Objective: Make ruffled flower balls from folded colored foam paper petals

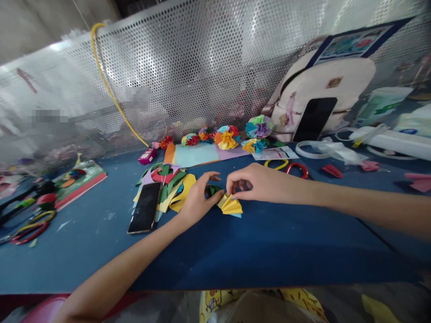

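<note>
A pleated yellow paper fan [232, 206] is pinched at its upper edge between the thumb and fingers of my right hand [247, 181]. My left hand [198, 199] curves around the other end of the same folded paper piece, thumb pressed on it. Dark green paper [212, 190] shows between my left thumb and fingers, and a bit of light blue peeks out below the yellow. Beside my left hand lies a pile of cut coloured paper [168, 190], with a black phone [144, 208] resting on its left side.
Along the perforated metal panel [202, 67] sit several paper pompoms [227, 137]. A pale backpack [323, 89] with a phone [314, 119] leaning on it stands at the back right. Scissors with red and yellow handles [296, 169] lie behind my right forearm; more scissors [30, 231] lie far left.
</note>
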Tool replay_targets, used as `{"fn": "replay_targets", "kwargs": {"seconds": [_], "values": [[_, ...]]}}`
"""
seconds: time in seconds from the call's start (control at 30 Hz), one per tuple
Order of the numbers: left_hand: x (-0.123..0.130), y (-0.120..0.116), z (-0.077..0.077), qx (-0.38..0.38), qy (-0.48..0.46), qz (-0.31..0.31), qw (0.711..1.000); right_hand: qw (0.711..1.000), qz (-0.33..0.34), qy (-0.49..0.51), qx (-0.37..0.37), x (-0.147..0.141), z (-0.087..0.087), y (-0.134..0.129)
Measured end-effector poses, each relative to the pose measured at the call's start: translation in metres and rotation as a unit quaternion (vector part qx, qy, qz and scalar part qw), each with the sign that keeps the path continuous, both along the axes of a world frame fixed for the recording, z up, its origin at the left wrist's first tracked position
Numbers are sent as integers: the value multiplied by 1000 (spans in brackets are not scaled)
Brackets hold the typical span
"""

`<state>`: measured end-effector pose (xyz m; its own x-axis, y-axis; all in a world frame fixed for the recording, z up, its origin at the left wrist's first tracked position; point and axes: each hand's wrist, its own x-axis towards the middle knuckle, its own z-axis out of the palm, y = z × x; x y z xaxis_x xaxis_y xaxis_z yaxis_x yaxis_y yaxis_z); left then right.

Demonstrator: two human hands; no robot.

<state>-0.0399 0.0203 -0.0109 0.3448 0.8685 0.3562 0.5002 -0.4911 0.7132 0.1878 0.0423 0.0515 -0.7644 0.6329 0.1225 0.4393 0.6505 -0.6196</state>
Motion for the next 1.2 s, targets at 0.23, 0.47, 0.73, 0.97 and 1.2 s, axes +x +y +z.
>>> {"fn": "replay_targets", "kwargs": {"seconds": [0.23, 0.47, 0.73, 0.97, 1.2], "values": [[-7, -6, 4, 19, -8, 25, 999, 999, -19, -18, -22, -10, -16, 7], [-11, -32, 22, 240, 137, 84, 957, 999, -24, -13, -26, -8, -16, 6], [0, -31, 20, 208, 232, 95, 946, 998, -37, -47, 26, -12, -16, 4], [5, -32, 22, 188, 232, 105, 949, 994, -26, -51, 93, -14, -20, -1], [14, -33, 22, 199, 259, 115, 938, 995, -23, -38, 91, -11, -22, -3]]}}
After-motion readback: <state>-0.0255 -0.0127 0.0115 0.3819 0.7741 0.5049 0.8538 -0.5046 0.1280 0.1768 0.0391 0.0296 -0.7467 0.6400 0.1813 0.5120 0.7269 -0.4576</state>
